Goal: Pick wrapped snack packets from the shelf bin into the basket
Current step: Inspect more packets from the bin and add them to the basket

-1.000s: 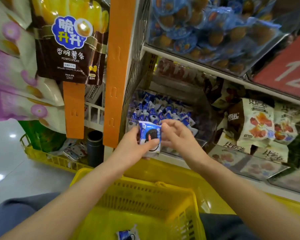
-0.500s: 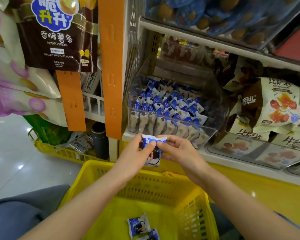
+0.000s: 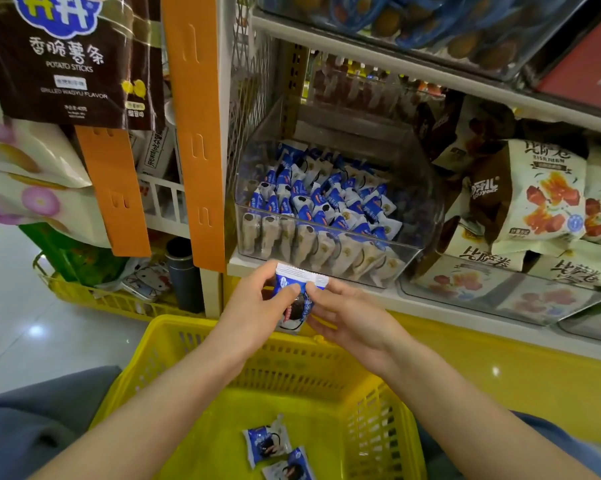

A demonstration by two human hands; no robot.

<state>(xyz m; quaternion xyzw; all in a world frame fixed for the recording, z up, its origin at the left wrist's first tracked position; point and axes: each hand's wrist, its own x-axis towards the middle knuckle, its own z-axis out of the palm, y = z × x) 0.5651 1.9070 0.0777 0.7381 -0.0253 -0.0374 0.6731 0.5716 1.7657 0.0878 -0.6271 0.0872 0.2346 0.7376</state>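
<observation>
The step in hand looks like the carry. One wrapped packet [image 3: 297, 299] is out of the shelf bin [image 3: 257, 161], which sits above and beyond the basket [image 3: 302, 372], and hangs just over the basket's far rim. The left hand [image 3: 254, 306] and right hand [image 3: 347, 317] both pinch it, thumbs on its front. The next move likely calls for lowering it and letting go over the two packets [image 3: 266, 443] on the basket's floor.

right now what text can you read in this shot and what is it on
"POTATO STICKS": brown potato sticks bag
"GRILLED WAGYU FLAVOR": same bag
"香脆薯条": same bag
"比萨卷": cream snack bags
Held snack packet, pinched by left hand and right hand: print too blurred
Bin packets, basket packets: too small to read
</observation>
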